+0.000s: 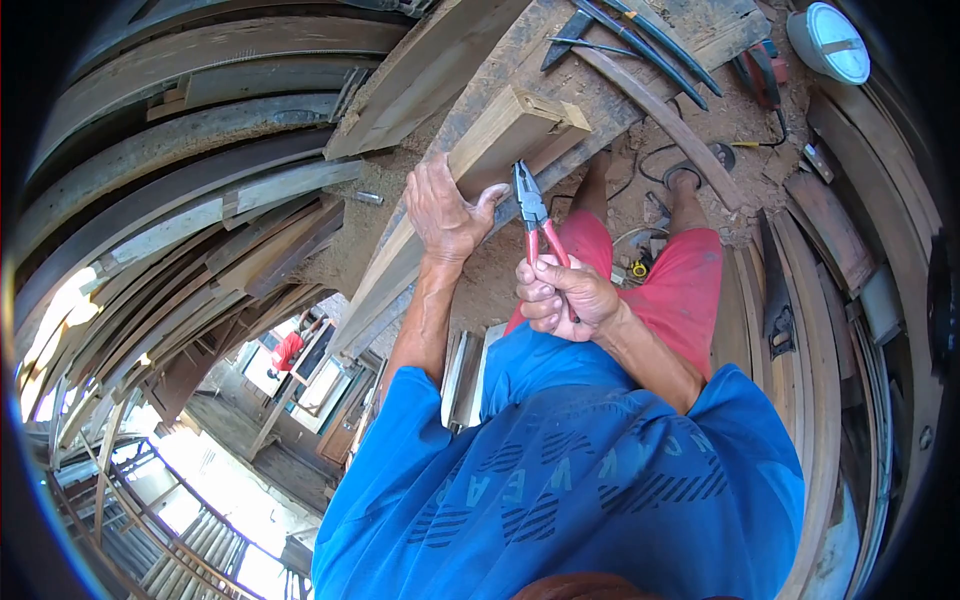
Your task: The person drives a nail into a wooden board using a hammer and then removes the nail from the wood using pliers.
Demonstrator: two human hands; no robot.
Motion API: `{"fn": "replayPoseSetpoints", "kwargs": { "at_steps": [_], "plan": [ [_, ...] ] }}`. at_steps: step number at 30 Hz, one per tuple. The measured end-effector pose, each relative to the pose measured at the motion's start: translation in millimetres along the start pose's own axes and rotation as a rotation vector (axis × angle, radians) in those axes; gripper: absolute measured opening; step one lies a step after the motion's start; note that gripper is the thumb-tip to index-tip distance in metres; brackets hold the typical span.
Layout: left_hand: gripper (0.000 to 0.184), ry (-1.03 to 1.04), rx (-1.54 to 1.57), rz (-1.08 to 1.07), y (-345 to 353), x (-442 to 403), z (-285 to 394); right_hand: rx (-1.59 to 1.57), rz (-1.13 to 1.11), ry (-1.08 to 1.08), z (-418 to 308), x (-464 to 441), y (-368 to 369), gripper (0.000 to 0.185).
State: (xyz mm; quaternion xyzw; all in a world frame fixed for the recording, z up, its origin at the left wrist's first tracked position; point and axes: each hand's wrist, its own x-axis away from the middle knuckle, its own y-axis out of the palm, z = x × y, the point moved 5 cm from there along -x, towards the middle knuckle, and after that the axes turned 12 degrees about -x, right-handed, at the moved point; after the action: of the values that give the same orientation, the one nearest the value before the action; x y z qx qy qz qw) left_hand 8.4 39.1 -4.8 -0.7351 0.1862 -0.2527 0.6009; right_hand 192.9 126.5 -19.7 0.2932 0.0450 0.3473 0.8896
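Observation:
My left hand [447, 212] is wrapped round a long squared wooden beam [495, 140], its thumb on the near side. The beam lies along a worn wooden bench [700, 40], its end grain facing up and to the right. My right hand [568, 297] is closed on the red handles of a pair of pliers [533, 212]. The pliers' metal jaws point up at the beam's near side, close to my left thumb. Whether the jaws touch or grip anything on the beam, I cannot tell.
Long metal bars [650, 45] and a wooden strip [655, 115] lie across the bench. A red power tool [765, 75] and white bucket [830, 45] stand beyond. A handsaw [776, 290] rests at right. Stacked planks [200, 130] line the left. Another person [288, 350] is far off.

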Motion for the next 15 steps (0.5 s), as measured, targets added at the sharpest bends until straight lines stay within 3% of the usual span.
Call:
{"fn": "replayPoseSetpoints", "kwargs": {
  "at_steps": [7, 15],
  "plan": [
    [0.095, -0.004, 0.031, -0.039, 1, -5, -2, 0.328, 0.199, -0.183, -29, 9, 1, 0.034],
    [0.095, 0.003, 0.022, -0.075, 2, -9, -4, 0.377, 0.134, -0.174, -43, 7, -16, 0.04]
  ]
}}
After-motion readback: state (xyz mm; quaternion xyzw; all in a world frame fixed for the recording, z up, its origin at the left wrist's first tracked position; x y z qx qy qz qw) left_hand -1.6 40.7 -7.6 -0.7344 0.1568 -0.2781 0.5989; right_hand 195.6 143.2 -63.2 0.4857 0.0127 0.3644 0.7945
